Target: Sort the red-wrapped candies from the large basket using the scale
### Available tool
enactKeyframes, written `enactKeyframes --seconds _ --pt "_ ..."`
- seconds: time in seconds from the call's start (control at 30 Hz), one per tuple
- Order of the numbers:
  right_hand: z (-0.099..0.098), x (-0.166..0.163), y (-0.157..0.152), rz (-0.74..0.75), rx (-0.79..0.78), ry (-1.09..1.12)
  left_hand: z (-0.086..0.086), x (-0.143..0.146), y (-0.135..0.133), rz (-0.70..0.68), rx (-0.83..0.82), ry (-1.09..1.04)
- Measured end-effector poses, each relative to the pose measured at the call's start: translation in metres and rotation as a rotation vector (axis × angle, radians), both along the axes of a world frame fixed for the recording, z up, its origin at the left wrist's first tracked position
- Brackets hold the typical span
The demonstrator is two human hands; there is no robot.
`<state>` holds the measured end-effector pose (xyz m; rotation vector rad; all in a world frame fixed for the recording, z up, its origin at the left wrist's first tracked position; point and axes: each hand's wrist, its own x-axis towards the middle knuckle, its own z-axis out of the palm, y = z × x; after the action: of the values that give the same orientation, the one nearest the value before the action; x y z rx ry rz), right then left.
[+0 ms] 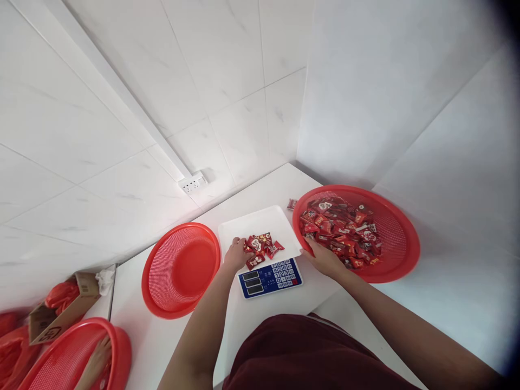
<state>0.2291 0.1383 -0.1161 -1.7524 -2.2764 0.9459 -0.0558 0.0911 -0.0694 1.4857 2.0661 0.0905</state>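
On the white weighing tray (pixel 231 225) lies a small heap of red wrapped snack packets (pixel 262 244). My left hand (pixel 235 254) is at the heap's left side, its fingers bent down around a packet there. The tray sits on a digital scale with a blue keypad panel (pixel 268 277). My right hand (pixel 323 260) is at the near left rim of a red mesh basket (pixel 400 238), thumb outside and fingers inside over the rim. Many similar red packets (pixel 341 230) fill that basket. The undersides of my fingers are hidden on both hands.
A second red basket (pixel 182 230) stands left of the scale. One loose packet (pixel 291 204) lies behind the tray. At lower left, another person's hand (pixel 101 355) is inside a red basket (pixel 122 346), near a cardboard box (pixel 87 292). Walls meet behind the table (pixel 130 281).
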Motion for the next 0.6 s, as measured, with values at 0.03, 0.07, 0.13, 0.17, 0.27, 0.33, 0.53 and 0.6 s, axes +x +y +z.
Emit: enactKeyframes --seconds 0.03,0.07,0.13,0.17,0.27,0.33,0.53,0.6 --pt "0.000 0.000 0.000 0.002 0.003 0.001 -0.001 0.000 0.001 0.013 0.012 -0.006" --pt "-0.001 0.000 0.000 0.005 0.005 0.003 -0.001 0.000 0.001 0.030 0.025 -0.014" --pt "-0.002 0.000 0.000 0.008 0.004 0.002 -0.002 0.000 0.003 0.086 0.058 -0.023" --pt "-0.003 0.000 0.001 0.007 0.004 0.001 -0.003 0.000 0.003 0.124 0.075 -0.026" --pt "-0.008 0.001 0.001 0.001 0.016 -0.003 -0.006 -0.002 0.005 0.241 0.111 -0.042" --pt "-0.010 0.001 0.002 0.002 0.031 -0.004 -0.007 -0.004 0.005 0.298 0.125 -0.070" --pt "-0.003 -0.001 0.001 0.005 0.031 -0.004 0.013 -0.029 -0.009 0.439 0.220 -0.145" --pt "0.000 -0.001 0.000 0.005 0.010 -0.004 0.029 -0.048 -0.020 0.485 0.272 -0.118"
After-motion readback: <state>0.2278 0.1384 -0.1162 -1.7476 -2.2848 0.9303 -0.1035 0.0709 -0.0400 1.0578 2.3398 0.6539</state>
